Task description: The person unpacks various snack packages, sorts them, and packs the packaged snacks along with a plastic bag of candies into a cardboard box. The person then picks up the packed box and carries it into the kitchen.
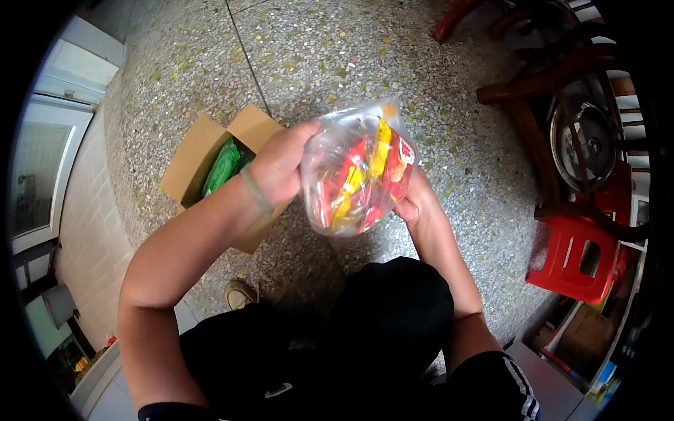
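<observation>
Between my two hands is a clear plastic bag (330,158) holding several red and yellow wrapped packets (381,147). My left hand (282,165) grips the bag's left side, its fingertips partly hidden behind the plastic. On the right, my right hand (413,200) holds the bag's lower right edge, with most of its fingers out of sight behind it. Just beyond my left forearm, an open cardboard box (193,158) rests on the floor. Inside the box lies a green package (223,167), next to something dark that I cannot make out.
Speckled stone floor (316,56) surrounds the box. Wooden furniture legs (523,133), a round metal lid or tray (581,145) and a red plastic stool (572,256) stand at the right. A box of goods (586,337) sits at lower right. My shoe (240,295) is near the box.
</observation>
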`<state>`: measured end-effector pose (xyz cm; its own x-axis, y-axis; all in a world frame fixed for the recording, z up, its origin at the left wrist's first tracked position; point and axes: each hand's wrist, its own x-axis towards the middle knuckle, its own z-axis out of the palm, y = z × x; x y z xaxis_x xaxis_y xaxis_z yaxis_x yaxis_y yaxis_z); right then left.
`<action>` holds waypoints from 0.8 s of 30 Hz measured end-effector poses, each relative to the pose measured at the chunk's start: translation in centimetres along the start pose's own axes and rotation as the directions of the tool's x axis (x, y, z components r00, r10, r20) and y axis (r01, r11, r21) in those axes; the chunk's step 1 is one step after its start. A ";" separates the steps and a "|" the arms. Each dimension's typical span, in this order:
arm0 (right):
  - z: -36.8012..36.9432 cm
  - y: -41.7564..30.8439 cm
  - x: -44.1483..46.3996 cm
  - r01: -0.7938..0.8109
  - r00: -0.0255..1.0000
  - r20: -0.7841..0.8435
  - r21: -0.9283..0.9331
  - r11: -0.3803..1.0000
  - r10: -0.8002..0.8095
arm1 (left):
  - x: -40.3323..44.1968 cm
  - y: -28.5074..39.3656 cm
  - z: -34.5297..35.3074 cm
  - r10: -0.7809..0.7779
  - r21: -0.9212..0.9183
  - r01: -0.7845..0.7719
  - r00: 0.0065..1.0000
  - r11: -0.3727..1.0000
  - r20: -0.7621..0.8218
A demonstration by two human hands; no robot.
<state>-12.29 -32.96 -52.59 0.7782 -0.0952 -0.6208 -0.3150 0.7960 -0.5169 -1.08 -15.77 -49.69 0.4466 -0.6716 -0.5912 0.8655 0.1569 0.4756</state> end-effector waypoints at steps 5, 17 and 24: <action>1.5 0.9 -0.3 -0.036 0.997 0.078 0.100 0.994 0.029 | 1.4 0.3 -2.3 0.004 0.059 -0.001 0.998 0.998 -0.060; 0.4 -0.5 -1.5 -0.005 0.951 0.307 0.111 0.994 -0.029 | 2.6 1.8 -5.0 0.055 -0.011 -0.058 0.982 0.998 -0.182; 1.0 -0.5 -1.4 0.151 0.970 0.200 -0.064 0.986 -0.136 | 1.8 2.0 -4.3 0.079 -0.008 -0.080 0.992 0.997 -0.094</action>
<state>-12.71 -32.64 -50.86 0.9066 -0.0804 -0.4142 -0.2279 0.7328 -0.6412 2.48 -13.55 -52.60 0.5327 -0.5859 -0.6107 0.8290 0.2161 0.5158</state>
